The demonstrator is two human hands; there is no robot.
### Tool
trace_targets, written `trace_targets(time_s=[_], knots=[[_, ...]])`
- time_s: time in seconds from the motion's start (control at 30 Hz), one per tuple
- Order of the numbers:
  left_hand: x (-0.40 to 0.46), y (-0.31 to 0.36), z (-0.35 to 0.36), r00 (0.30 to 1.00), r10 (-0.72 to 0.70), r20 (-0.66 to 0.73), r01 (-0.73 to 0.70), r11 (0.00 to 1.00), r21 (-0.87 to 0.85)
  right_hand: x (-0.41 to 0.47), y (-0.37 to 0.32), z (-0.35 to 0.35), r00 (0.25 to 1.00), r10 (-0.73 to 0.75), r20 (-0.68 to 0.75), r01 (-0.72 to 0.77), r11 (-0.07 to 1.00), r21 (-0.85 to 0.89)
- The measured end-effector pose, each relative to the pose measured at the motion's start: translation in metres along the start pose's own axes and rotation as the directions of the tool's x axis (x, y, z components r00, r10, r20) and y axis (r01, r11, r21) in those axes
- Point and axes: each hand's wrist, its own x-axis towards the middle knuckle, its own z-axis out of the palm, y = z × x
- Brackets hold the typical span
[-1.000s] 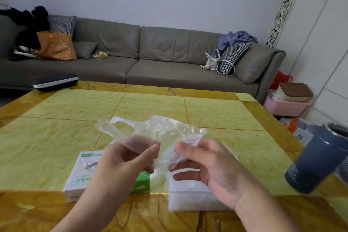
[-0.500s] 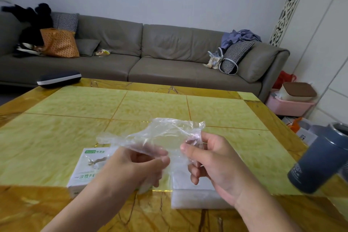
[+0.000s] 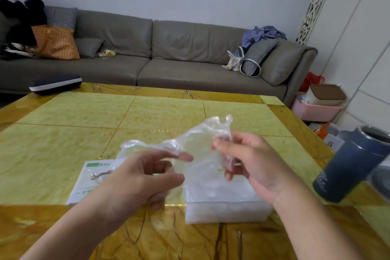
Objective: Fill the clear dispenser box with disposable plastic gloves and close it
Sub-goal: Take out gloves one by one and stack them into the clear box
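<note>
We note both hands, right hand [image 3: 251,162] and left hand [image 3: 145,177], pinching a crumpled thin clear plastic glove [image 3: 196,143] above the clear rectangular dispenser box [image 3: 223,207] on the worktop; filling continues, lowering it in next.

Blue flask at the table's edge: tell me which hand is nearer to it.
Right. The right hand is just beside the blue flask, holding the plastic glove; the left hand lies farther off, near the cardboard box.

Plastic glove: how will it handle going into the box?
Probably floppy: the glove sags crumpled between both hands. Likely very light, thin and see-through. May cling or spring back, so press it into the box.
</note>
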Motion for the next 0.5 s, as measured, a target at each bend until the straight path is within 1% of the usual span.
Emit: trace_targets(time_s=[0.1,0.17,0.2,0.23,0.27,0.3,0.33,0.37,0.4,0.43,0.47,0.5], knots=[[0.004,0.008,0.017,0.999,0.044,0.010,-0.045,0.990,0.130,0.004,-0.004,-0.013,0.994,-0.072,-0.078,0.076,0.996,0.051],[0.004,0.012,0.025,1.000,0.013,-0.014,-0.011,0.993,0.119,0.005,-0.004,-0.023,0.985,-0.095,-0.141,0.106,0.992,0.073],[0.004,0.013,0.028,0.998,-0.012,-0.055,0.018,0.995,0.103,0.005,-0.003,-0.029,0.981,-0.087,-0.173,0.099,0.993,0.058],[0.005,0.013,0.030,0.992,-0.037,-0.118,0.051,0.991,0.121,0.004,-0.002,-0.036,0.976,-0.068,-0.208,0.074,0.997,0.023],[0.005,0.011,0.031,0.979,-0.032,-0.200,0.072,0.977,0.199,0.004,0.001,-0.044,0.969,-0.039,-0.244,0.032,0.999,-0.033],[0.003,0.009,0.034,0.960,0.026,-0.280,0.069,0.944,0.323,0.005,0.005,-0.049,0.962,-0.008,-0.274,-0.021,0.994,-0.104],[-0.001,0.010,0.040,0.925,0.155,-0.348,0.027,0.884,0.467,0.006,0.010,-0.052,0.957,0.017,-0.290,-0.072,0.981,-0.178],[-0.004,0.015,0.051,0.865,0.327,-0.380,-0.042,0.803,0.595,0.007,0.014,-0.054,0.956,0.036,-0.292,-0.110,0.964,-0.241],[-0.004,0.020,0.061,0.804,0.472,-0.360,-0.114,0.717,0.687,0.008,0.019,-0.055,0.957,0.048,-0.287,-0.136,0.946,-0.294],[-0.001,0.025,0.069,0.767,0.568,-0.299,-0.179,0.637,0.750,0.010,0.024,-0.054,0.960,0.058,-0.276,-0.153,0.929,-0.337],[0.010,0.027,0.076,0.751,0.625,-0.211,-0.235,0.552,0.800,0.010,0.028,-0.054,0.962,0.070,-0.265,-0.169,0.912,-0.373],[0.025,0.026,0.080,0.769,0.629,-0.114,-0.259,0.470,0.844,0.010,0.030,-0.053,0.963,0.078,-0.256,-0.180,0.897,-0.405]])
